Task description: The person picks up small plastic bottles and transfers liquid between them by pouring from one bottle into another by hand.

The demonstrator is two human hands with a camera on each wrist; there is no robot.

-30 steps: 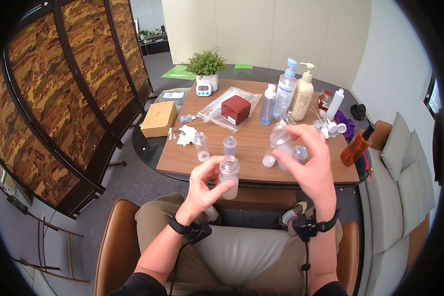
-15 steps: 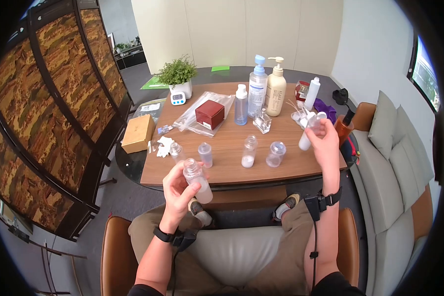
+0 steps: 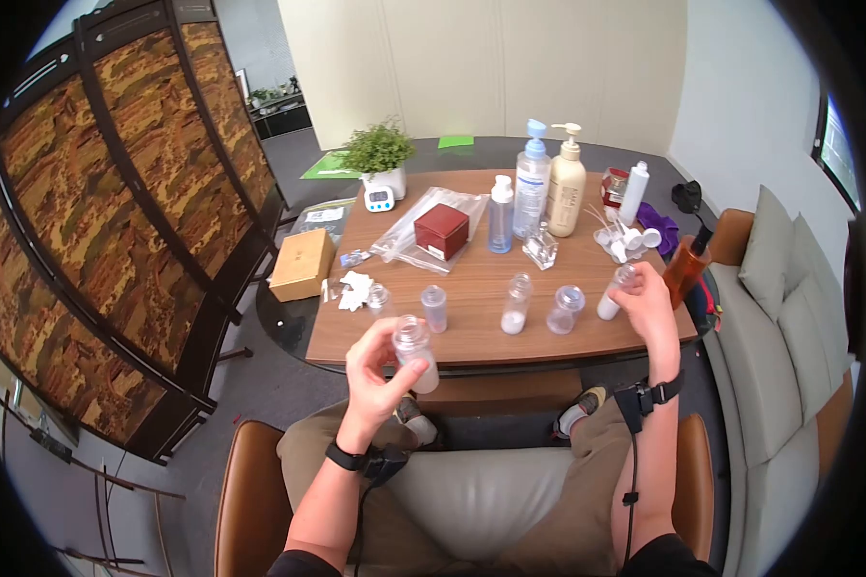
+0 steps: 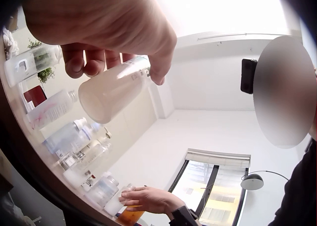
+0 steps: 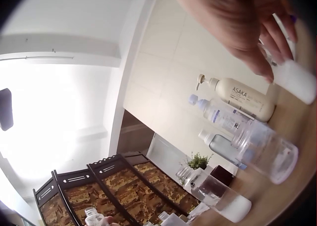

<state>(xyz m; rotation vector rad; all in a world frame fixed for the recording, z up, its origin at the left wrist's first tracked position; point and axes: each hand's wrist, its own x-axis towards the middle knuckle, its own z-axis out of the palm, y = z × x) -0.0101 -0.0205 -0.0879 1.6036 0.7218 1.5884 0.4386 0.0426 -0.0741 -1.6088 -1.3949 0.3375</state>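
Observation:
In the head view my left hand (image 3: pixel 375 375) grips an uncapped clear bottle (image 3: pixel 421 367) in front of the table's near edge, thumb across its side. Cloudy contents and a small label on this bottle (image 4: pixel 115 89) show in the left wrist view. At the table's right side, my right hand (image 3: pixel 649 306) pinches the neck of a small bottle (image 3: pixel 608 306) with white contents. Its base is down at the tabletop, and the fingers hide part of its neck. Left of it stand a wide clear bottle (image 3: pixel 566 313) and a slim bottle (image 3: pixel 516 306) with white at the bottom.
Two small clear bottles, one of them this bottle (image 3: pixel 434 310), stand beyond my left hand. Behind are a dark red box (image 3: pixel 442 229), a perfume bottle (image 3: pixel 541 248) and tall pump bottles (image 3: pixel 567 188). An amber bottle (image 3: pixel 685 269) stands near the right edge.
My right hand has carried the small bottle from among the middle bottles to the table's right side and lowered it. My left hand keeps its bottle in front of the table. The head view has shifted.

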